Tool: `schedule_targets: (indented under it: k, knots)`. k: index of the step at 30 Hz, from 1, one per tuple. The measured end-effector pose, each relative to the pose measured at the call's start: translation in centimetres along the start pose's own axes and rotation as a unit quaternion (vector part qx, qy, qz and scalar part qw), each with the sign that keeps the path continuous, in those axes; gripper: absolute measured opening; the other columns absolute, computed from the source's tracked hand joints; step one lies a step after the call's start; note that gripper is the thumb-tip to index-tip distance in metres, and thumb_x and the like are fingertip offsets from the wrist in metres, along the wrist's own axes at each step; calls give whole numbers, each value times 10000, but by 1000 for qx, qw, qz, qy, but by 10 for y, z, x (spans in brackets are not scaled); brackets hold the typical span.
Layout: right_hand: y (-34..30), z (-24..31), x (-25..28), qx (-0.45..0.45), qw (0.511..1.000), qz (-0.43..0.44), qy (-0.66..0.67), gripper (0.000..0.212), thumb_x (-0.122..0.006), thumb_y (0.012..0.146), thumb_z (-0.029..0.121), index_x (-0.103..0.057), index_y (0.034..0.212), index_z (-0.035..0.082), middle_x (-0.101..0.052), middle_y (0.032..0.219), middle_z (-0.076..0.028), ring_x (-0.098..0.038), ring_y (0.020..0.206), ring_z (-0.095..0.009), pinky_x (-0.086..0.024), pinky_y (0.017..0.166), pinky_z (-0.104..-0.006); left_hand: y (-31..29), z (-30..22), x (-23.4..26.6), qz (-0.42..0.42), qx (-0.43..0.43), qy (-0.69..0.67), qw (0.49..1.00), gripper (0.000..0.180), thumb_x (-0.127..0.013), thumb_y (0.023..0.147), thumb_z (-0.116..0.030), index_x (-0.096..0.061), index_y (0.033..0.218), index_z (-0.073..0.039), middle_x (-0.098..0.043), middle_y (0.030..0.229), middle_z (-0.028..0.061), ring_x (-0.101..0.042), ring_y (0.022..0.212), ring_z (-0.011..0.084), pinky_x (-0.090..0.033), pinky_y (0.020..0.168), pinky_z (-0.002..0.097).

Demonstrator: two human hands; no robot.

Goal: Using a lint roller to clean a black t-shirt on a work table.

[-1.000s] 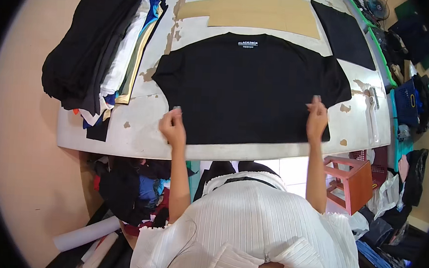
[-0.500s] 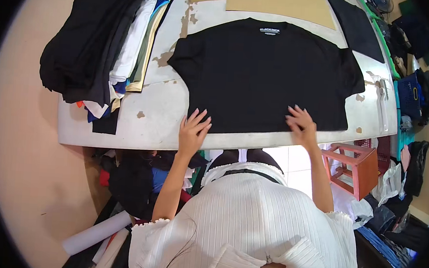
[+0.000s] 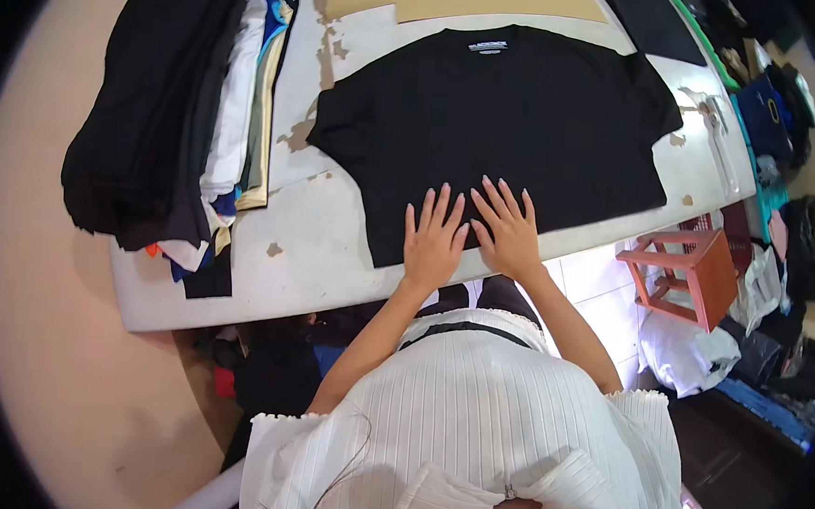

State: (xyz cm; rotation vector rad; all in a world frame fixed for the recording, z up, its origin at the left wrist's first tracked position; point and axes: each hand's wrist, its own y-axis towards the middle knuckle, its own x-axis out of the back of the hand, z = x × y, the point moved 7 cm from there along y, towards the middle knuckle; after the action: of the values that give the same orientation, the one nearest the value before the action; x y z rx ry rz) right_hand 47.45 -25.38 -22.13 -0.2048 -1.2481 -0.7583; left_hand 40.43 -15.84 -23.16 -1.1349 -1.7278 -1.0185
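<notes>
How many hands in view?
2: the left hand on the black shirt at its near edge, and the right hand beside it, also on the shirt. None appear hidden.

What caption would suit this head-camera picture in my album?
Left hand and right hand flat on a black T-shirt spread over a worn white table, beside stacked garments.

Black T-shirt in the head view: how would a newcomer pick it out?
Start with the big whitish table with brown patches. Right of the clothes pile on it, the black T-shirt lies along the near edge. Unlike the pile or the black cloth at upper right, it shows both short sleeves spread out and pale print at its neckline.
</notes>
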Motion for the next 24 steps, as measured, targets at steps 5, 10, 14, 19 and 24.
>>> schedule_targets:
  k: [5,10,14,19,24]
  knots:
    - [-5,-41,5,-8,984,-20,176,159,-640,784,185,-677,912,98,-612,1137,-32,-485,1174,-216,-282,1028,-423,2,15,10,-39,17,-161,986,230,-597,832,-229,-667,989,-76,-538,1239,101,-428,1219,294,-253,1036,467]
    - [-20,-142,59,-316,919,-145,188,352,-718,758,247,-563,573,-9,-536,517,-95,-520,475,-153,-372,479,-300,17,42,29,-51,132,-271,952,244,-643,809,-169,-596,651,12,-645,780,115,-610,886,298,-460,750,359]
    - [-8,-172,88,-334,907,-228,118,313,-574,855,250,-557,678,-8,-586,628,-124,-584,596,-228,-427,567,-349,48,22,30,-103,137,-285,943,223,-510,892,-187,-644,910,-9,-631,930,131,-594,920,302,-450,801,359]
    - [26,-88,37,17,998,-40,35,403,-518,855,254,-496,1242,144,-428,1349,-65,-358,1271,-258,-238,1035,-472,73,-62,-19,-19,-29,-71,997,478,-453,893,-284,-412,1314,-60,-335,1400,147,-294,1297,329,-201,1046,518]
    - [3,-173,53,-42,996,73,-39,499,-469,879,372,-402,1341,196,-317,1433,-40,-264,1332,-241,-138,1082,-480,52,-16,-24,47,52,91,993,481,-429,897,-312,-394,1348,-147,-307,1430,93,-260,1322,306,-176,1054,527]
